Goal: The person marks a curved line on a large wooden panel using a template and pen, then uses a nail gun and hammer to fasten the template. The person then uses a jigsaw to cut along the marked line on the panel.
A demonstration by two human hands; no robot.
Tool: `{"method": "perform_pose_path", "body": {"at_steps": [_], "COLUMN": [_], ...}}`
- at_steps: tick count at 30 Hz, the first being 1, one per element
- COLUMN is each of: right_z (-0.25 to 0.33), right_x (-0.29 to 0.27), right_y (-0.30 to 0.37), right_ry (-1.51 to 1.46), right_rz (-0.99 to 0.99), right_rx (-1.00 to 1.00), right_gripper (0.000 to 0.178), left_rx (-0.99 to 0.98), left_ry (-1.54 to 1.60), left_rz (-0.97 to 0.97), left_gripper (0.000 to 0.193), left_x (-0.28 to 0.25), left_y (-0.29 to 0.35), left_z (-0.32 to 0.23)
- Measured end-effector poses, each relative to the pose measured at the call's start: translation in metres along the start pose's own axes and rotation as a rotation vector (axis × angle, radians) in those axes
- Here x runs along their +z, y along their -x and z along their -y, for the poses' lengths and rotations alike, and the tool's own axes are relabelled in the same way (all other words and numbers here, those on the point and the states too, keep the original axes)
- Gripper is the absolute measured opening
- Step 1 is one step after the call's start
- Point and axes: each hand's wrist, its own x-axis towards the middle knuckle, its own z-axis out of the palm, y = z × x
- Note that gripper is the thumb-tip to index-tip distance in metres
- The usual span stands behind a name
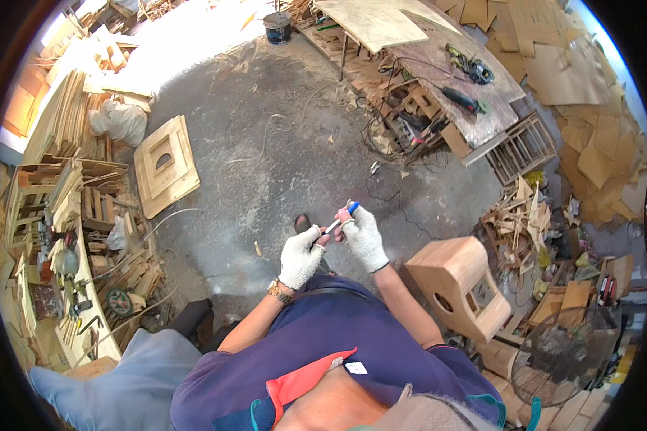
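Note:
In front of my body, a slim pen [332,227] with a white barrel and a blue end [354,207] lies slantwise between my hands. My left hand [300,256], in a white knit glove with bare fingertips, pinches the lower white part. At the upper blue end, the fingers of my right hand [364,241], gloved the same way, are closed round the pen. Whether the blue end is a cap still fitted on the barrel is too small to tell. A wristwatch [280,291] sits on my left wrist.
A wooden box with cut-outs [446,266] stands at my right. At left lies a wooden panel with a half-round hole [187,154]. A workbench [492,126] holds power tools, with cables trailing below. Wood scraps [521,223], a fan [564,355] and a seated person's leg [122,373] surround me.

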Motion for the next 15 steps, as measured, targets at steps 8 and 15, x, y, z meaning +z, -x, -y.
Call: {"method": "perform_pose_path", "body": {"at_steps": [8, 15], "right_z": [0.051, 0.28], "right_x": [-0.027, -0.113], "right_y": [-0.187, -0.297], "right_ry": [0.093, 0.341], "right_rz": [0.011, -0.415], "right_rx": [-0.003, -0.745], "right_gripper": [0.028, 0.034], "left_rx": [0.252, 0.198], "left_ry": [0.043, 0.079], "left_rz": [-0.058, 0.03], "left_gripper": [0.033, 0.02], "left_x": [-0.007, -0.059], "left_y": [-0.195, -0.367], "left_z": [0.022, 0.008]}}
